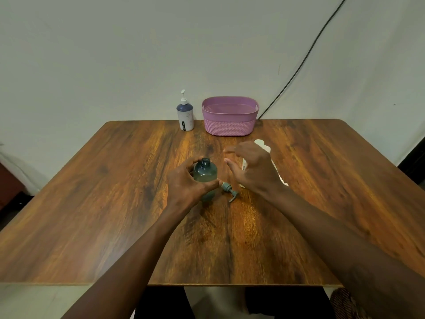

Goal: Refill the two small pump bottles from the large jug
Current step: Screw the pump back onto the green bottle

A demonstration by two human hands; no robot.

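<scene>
At the centre of the wooden table (92, 203), one small teal pump bottle (205, 172) stands upright with its round neck uncapped. Its body is translucent, smooth plastic, cylindrical with rounded shoulders. The left hand (187, 183) grips this bottle around its side, fingers curled behind and thumb across the front. Just beside the bottle's base, on the right, one teal pump head (230, 191) lies on its side on the table surface, detached from the bottle.

The right hand (253, 168) hovers above the table to the right of the bottle, fingers spread and loosely curved, holding nothing. Behind and below this hand lies one white container (261, 143), largely hidden; its shape cannot be determined.

At the far edge of the table stands a second pump bottle (185, 115), opaque white with a dark blue upper band and a white pump fitted. To its right sits one purple plastic basket (230, 117), oval, with a woven-textured lower wall and perforated upper wall. The tabletop shows a dark, streaked wood-grain finish. One black cable (305, 58) runs down the pale wall (92, 54).
</scene>
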